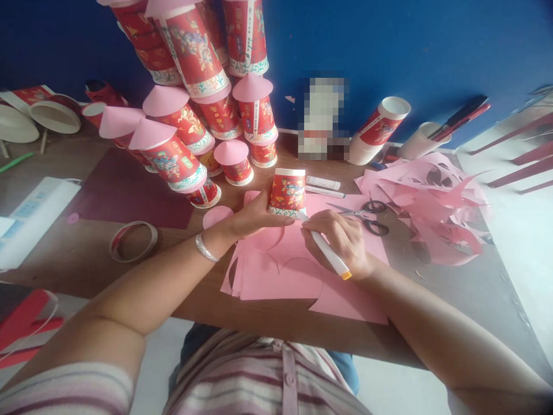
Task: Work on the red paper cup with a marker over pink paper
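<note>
My left hand (250, 219) grips a red printed paper cup (287, 192) that stands upside down on a stack of pink paper sheets (298, 271). My right hand (341, 239) is closed round a white marker with an orange end (330, 253), its tip at the cup's rim on the paper. Drawn circle outlines and cut-out notches show on the pink sheets. A pink paper disc (217, 216) lies just left of my left wrist, which wears a silver bracelet.
A pile of red cups capped with pink paper cones (194, 127) rises at the back. Black scissors (371, 216), two white markers (323, 184), pink paper scraps (432, 202) and a tape ring (133, 241) lie around. A white box (30, 222) sits left.
</note>
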Demonstrator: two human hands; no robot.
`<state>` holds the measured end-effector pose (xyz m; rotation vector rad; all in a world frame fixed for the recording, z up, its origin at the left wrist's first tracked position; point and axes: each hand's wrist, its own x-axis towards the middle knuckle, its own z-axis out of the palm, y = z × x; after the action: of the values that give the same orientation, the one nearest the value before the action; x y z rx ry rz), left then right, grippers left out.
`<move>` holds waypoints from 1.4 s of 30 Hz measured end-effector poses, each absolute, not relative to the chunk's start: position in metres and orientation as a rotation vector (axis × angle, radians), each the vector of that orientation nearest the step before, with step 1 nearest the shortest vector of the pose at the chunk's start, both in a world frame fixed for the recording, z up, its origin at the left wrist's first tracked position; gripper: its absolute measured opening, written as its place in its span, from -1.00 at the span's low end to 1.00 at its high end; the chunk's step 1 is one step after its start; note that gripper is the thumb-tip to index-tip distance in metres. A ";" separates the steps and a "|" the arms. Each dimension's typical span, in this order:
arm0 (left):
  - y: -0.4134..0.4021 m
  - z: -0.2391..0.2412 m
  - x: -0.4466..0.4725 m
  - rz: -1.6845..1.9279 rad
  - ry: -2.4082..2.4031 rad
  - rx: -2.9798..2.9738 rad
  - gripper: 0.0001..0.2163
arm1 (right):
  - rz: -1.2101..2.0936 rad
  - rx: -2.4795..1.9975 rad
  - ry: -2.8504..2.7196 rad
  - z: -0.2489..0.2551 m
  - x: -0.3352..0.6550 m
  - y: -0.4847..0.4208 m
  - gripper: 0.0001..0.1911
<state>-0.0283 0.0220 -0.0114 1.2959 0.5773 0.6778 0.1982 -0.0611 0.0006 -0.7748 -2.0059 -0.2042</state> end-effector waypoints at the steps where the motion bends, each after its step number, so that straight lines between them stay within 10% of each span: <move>1: 0.022 -0.012 -0.028 0.679 0.577 1.294 -0.38 | -0.204 -0.778 -2.009 0.000 0.198 -0.061 -0.70; 42: 0.021 -0.009 -0.026 0.740 0.511 1.267 -0.48 | -0.229 -0.783 -1.969 0.002 0.202 -0.060 -0.80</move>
<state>-0.0258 0.0213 -0.0093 1.2666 0.5114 0.7397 0.2023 -0.0597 0.0019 -0.7831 -1.9687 -0.2289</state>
